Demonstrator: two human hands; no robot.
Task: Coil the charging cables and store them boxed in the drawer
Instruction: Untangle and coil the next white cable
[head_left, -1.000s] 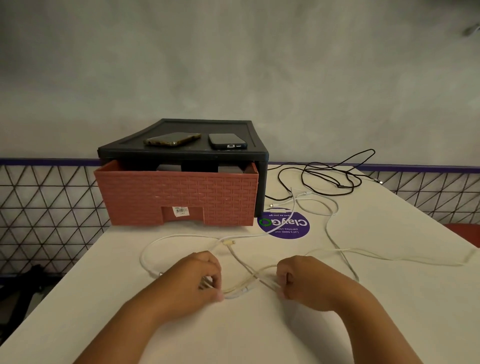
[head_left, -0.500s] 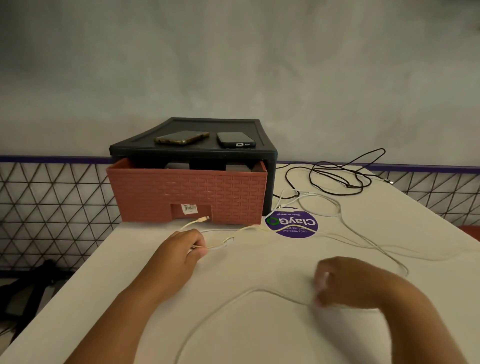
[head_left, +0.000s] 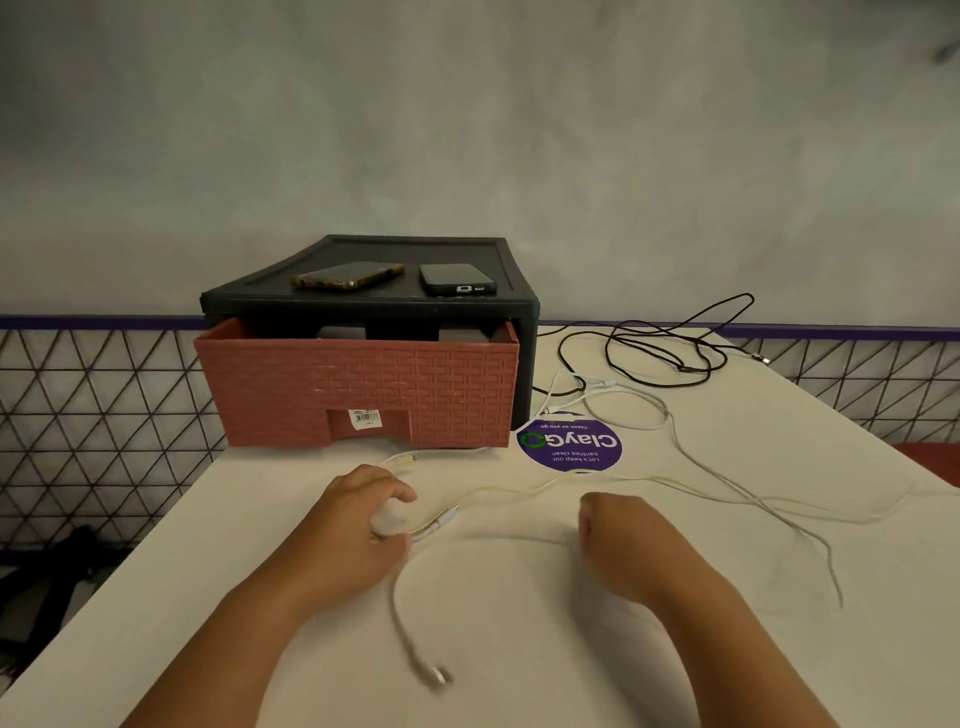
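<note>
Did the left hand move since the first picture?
Yes. The left hand, gripping the white cable, moved forward, closer to the red drawer.

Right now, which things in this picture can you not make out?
Head view:
Contents of the pink drawer: hidden by its front wall and the black cabinet.
White cable: the plug on its loose end is motion-blurred, type unreadable.
Right hand: its back hides whether the fingers pinch the cable.
Left hand: grips the cable, but blur hides how.
</note>
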